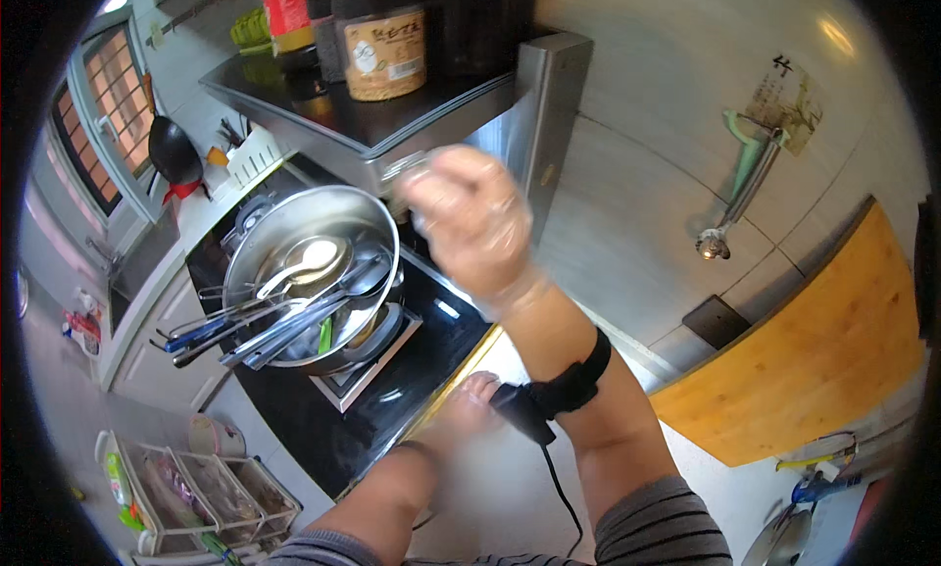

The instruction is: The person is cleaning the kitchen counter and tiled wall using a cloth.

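My right hand (474, 228), in a clear plastic glove, is raised beside the front corner of the range hood (309, 117). Its fingers are closed on a small silvery thing (403, 167), too blurred to name. Lower down, my left hand (470, 404) is blurred over the worktop's front edge, partly behind the strapped device (526, 412) on my right forearm. I cannot make out its fingers well. To the left, a large steel pot (390, 220) stands on the black gas hob (434, 338). Several ladles and long-handled utensils (294, 323) lie in it, their handles over the rim.
Jars (386, 59) stand on the hood. A black wok (175, 151) hangs by the window. On the right wall hang a green peeler (742, 162) and a metal scoop (750, 184), above a wooden board (794, 345). A wire rack (198, 485) stands at lower left.
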A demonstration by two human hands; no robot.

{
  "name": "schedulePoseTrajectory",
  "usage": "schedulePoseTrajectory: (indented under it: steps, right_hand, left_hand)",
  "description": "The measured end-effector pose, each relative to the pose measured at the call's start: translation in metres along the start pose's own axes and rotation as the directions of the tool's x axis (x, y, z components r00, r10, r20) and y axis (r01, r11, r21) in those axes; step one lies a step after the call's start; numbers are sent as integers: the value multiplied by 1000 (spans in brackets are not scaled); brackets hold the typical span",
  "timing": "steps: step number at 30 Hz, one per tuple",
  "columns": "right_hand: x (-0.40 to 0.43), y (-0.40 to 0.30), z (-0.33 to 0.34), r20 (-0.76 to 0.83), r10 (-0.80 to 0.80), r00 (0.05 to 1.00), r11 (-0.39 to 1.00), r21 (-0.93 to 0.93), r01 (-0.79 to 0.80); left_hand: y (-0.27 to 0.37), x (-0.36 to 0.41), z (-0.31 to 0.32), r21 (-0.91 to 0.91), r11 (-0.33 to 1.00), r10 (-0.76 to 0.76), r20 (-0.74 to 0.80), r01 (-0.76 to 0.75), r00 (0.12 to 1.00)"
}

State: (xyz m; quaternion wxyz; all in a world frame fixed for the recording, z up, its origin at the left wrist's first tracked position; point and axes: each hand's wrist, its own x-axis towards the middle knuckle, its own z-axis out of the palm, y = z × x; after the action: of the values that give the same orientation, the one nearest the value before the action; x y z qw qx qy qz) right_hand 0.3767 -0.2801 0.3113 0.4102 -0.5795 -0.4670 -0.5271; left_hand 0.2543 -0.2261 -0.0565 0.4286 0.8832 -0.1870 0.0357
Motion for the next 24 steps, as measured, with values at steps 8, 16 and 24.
schedulePoseTrajectory:
  steps: [8, 16, 24]
  right_hand:
    - [23, 84, -101, -149, 105, 983, 723, -667, -178]
    - [9, 129, -112, 103, 261, 960, 549, -834, -60]
    - [-230, 98, -145, 556, 480, 679, 745, -667, 20]
  left_hand:
    - [52, 12, -37, 284, 943, 165, 58, -175, 985]
    - [47, 12, -36, 309, 936, 161, 48, -168, 986]
    - [61, 15, -38, 260, 954, 141, 52, -150, 989]
